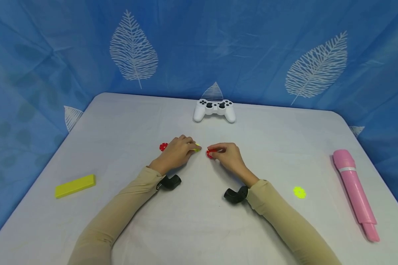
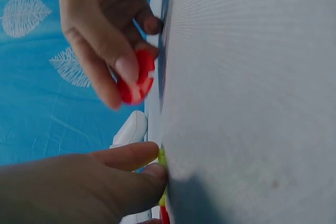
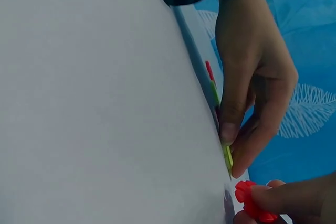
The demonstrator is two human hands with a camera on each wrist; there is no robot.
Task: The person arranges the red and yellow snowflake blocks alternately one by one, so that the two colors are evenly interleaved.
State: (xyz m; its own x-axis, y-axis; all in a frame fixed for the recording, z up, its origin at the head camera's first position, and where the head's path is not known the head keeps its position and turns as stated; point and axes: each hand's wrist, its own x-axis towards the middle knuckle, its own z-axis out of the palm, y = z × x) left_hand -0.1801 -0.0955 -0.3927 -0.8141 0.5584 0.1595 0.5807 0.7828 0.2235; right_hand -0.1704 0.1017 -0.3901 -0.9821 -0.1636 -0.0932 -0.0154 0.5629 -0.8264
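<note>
My left hand [image 1: 176, 151] pinches a flat yellow notched disc [image 1: 197, 148] low at the tabletop, between thumb and index finger. My right hand [image 1: 230, 158], just to its right, holds a red notched disc [image 1: 211, 153] between thumb and fingers. In the left wrist view this red disc [image 2: 144, 80] is tilted up off the cloth, apart from the yellow one. Beyond the left hand lies another red disc [image 1: 164, 147]. In the right wrist view a red edge [image 3: 210, 71] and a yellow-green edge [image 3: 214, 93] line up beside the left hand; whether they are joined is unclear.
A white game controller [image 1: 214, 110] lies at the back edge of the white-covered table [image 1: 199, 228]. On the left is a yellow block [image 1: 75, 186]. To the right lie a loose yellow disc [image 1: 299, 192] and a pink, stick-like object [image 1: 355, 193]. A blue leaf-patterned cloth [image 1: 219, 44] hangs behind.
</note>
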